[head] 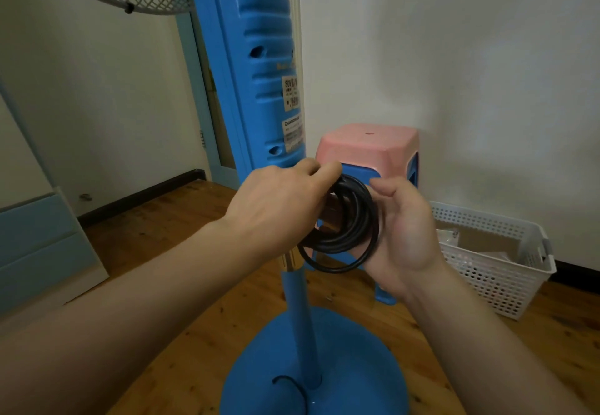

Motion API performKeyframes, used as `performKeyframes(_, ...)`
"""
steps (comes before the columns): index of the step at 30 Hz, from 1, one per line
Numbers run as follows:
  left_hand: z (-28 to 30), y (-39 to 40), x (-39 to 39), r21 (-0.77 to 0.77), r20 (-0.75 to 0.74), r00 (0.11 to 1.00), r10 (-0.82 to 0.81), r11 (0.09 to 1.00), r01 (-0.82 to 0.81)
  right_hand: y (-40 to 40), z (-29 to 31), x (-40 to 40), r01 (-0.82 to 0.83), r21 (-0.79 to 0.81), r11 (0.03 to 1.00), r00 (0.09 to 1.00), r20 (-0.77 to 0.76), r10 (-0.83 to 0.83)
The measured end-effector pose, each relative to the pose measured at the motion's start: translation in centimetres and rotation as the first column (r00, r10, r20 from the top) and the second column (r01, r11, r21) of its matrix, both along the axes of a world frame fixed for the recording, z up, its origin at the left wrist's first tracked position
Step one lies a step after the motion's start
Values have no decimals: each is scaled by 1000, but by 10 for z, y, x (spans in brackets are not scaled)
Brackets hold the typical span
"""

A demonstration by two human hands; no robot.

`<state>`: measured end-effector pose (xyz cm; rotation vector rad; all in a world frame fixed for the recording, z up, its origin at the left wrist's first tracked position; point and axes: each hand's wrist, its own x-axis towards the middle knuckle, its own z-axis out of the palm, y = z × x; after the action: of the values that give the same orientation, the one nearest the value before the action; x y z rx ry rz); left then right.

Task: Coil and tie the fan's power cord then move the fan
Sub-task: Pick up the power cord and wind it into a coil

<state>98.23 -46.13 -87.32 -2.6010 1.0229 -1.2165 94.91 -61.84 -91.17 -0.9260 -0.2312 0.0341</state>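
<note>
Room: we are standing on a wood floor [168,219] by a white wall [454,57].
Fan: the blue fan [259,57] is standing before us.
Cord: the black cord [350,229] is coiled between our hands, beside the fan's pole.
Left hand [279,203]: we are gripping the coil's top.
Right hand [402,229]: we are cupping and holding the coil's side.
Behind: a stool [367,145] and a white basket [493,258] are sitting.

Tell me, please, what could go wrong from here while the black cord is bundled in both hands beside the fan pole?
1. The coiled cord shows no tie; if the left hand or right hand eases its grip, the loops may spring apart.
2. One end still runs into the fan's base, so a hard pull could tug or tip the fan.
3. The stool and basket stand close behind, awkward for moving the fan.
</note>
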Motion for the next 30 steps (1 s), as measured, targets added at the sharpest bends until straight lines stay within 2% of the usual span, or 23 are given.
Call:
performKeyframes(3, 1, -1, 1, 28, -4, 1000, 18, 999, -18, 0, 5, 2, 52, -15, 999, 997, -50, -53)
performKeyframes(6, 2, -1, 2, 56, -10, 1000, 7, 998, -7, 0, 8, 9, 180, -95, 979, 975, -114, -191)
performKeyframes(10, 7, 1, 0, 83, -3, 1000, -24, 996, 24, 1, 15, 14, 317, -249, 915, 937, -68, -343)
performKeyframes(14, 10, 2, -1, 125, -33, 999, 0, 992, 4, -4, 24, 22, 354, -289, 889, 918, -76, -390)
performKeyframes(18, 12, 2, -3, 172, -67, 997, 24, 985, -12, -12, 31, 34, 461, -222, 859, 873, -61, -484)
performKeyframes(20, 13, 2, -4, 202, -69, 997, 37, 979, -22, -18, 41, 39, 537, -188, 822, 837, -2, -547)
performKeyframes(24, 13, -1, -8, 240, -59, 995, 86, 968, -70, -28, 68, 36, 659, -111, 744, 746, 224, -627)
performKeyframes(30, 16, -9, -14, 259, -52, 983, 176, 953, -157, -14, 74, 7, 701, -150, 697, 657, 515, -550)
